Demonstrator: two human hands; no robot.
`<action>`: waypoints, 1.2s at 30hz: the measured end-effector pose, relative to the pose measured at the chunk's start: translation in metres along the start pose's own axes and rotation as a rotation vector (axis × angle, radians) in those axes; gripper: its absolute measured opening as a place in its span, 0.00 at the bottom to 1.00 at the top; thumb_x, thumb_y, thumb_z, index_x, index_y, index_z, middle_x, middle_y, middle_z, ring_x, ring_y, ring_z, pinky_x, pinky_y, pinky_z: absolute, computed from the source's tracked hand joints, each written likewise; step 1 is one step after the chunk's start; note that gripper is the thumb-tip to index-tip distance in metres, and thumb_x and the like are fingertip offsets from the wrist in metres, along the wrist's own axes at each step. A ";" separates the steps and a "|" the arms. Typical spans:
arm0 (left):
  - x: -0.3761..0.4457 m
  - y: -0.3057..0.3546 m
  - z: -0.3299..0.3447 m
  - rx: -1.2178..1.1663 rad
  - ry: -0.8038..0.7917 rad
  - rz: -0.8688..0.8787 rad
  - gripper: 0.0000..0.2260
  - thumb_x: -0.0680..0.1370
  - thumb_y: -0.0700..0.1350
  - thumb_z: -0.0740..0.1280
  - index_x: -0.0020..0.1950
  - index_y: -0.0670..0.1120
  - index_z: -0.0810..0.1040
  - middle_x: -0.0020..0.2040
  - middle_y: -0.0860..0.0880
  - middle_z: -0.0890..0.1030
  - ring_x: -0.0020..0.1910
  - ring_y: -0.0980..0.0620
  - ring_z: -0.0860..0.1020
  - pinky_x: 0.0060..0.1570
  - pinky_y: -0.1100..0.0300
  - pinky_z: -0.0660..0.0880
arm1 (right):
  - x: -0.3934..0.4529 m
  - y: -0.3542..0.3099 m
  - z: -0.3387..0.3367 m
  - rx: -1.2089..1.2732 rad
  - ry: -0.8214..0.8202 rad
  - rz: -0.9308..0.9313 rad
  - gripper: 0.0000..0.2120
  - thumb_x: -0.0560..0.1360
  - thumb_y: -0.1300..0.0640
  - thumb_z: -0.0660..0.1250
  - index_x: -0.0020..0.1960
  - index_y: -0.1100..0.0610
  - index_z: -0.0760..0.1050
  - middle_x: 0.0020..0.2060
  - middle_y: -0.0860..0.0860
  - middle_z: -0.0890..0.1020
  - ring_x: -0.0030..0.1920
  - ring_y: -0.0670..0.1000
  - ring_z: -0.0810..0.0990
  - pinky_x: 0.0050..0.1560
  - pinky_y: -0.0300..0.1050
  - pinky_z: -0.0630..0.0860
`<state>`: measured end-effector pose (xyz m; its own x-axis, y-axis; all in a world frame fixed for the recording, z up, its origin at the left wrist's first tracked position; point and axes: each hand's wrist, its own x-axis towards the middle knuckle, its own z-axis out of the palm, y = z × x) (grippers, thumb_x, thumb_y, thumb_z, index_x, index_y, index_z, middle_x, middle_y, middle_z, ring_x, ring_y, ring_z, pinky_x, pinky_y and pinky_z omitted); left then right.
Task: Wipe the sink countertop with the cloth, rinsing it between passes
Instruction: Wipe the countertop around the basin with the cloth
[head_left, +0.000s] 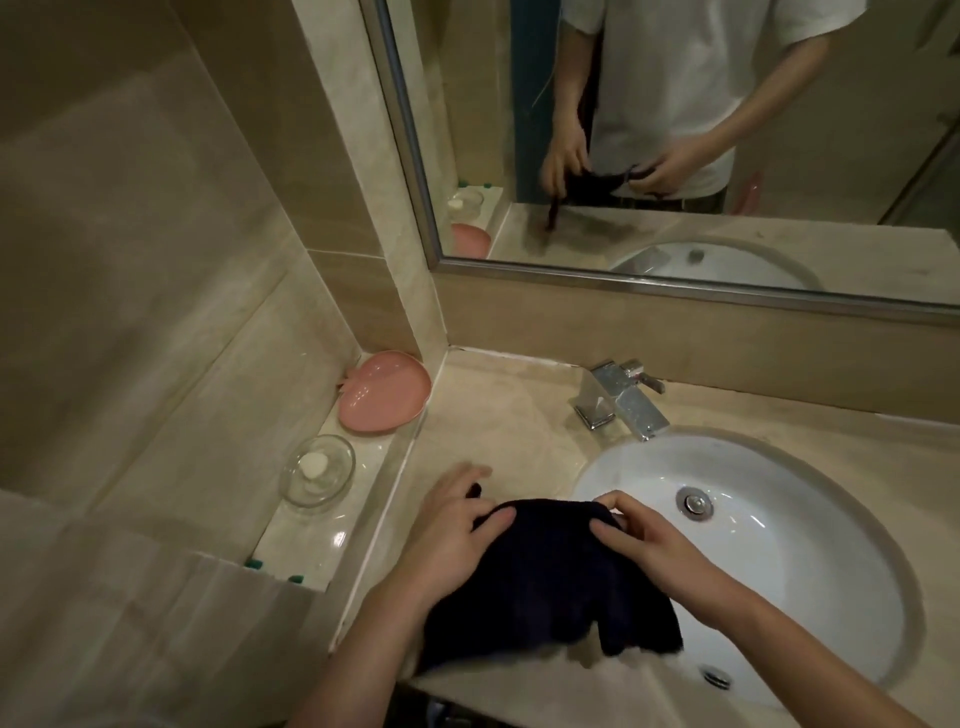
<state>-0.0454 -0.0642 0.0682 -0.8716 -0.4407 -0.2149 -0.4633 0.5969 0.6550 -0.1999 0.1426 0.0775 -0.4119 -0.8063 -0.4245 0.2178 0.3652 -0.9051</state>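
Head view: both my hands pinch the cloth (550, 577), left hand (457, 525) and right hand (649, 540) at its far edge. It hangs between them over the tabletop (498, 410), sink (779, 545) to the right.

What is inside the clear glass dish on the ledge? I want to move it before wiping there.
The glass dish holds one small white piece, probably soap, near its middle. Nothing else shows through the clear glass, and nothing covers it.

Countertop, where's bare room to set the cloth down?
Countertop is bare between the faucet and the side ledge. The ledge is crowded: pink dish, glass soap dish. Both hands hold the cloth at the front.
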 end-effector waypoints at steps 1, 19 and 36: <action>-0.002 0.003 0.000 -0.218 -0.056 -0.036 0.13 0.83 0.54 0.63 0.46 0.54 0.85 0.57 0.62 0.80 0.59 0.58 0.77 0.60 0.61 0.69 | 0.005 0.005 0.003 0.019 0.011 0.020 0.07 0.82 0.55 0.64 0.54 0.58 0.76 0.40 0.52 0.83 0.39 0.47 0.81 0.39 0.36 0.73; 0.004 -0.080 0.094 -0.129 0.034 -0.245 0.25 0.80 0.49 0.66 0.77 0.53 0.65 0.75 0.52 0.66 0.73 0.54 0.65 0.75 0.53 0.63 | 0.063 0.141 0.034 -0.838 0.113 -0.182 0.22 0.81 0.48 0.65 0.75 0.46 0.68 0.70 0.45 0.71 0.70 0.49 0.70 0.68 0.42 0.68; -0.004 -0.125 0.101 -0.302 0.607 -0.365 0.23 0.78 0.31 0.62 0.53 0.62 0.76 0.55 0.61 0.75 0.56 0.58 0.78 0.52 0.59 0.77 | 0.144 0.126 0.084 -0.664 0.205 -0.431 0.08 0.82 0.47 0.60 0.55 0.48 0.76 0.48 0.40 0.80 0.49 0.42 0.77 0.50 0.44 0.77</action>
<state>-0.0005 -0.0691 -0.0860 -0.3907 -0.9172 -0.0775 -0.5646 0.1723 0.8072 -0.1574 0.0336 -0.0951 -0.5077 -0.8611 0.0263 -0.5396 0.2940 -0.7890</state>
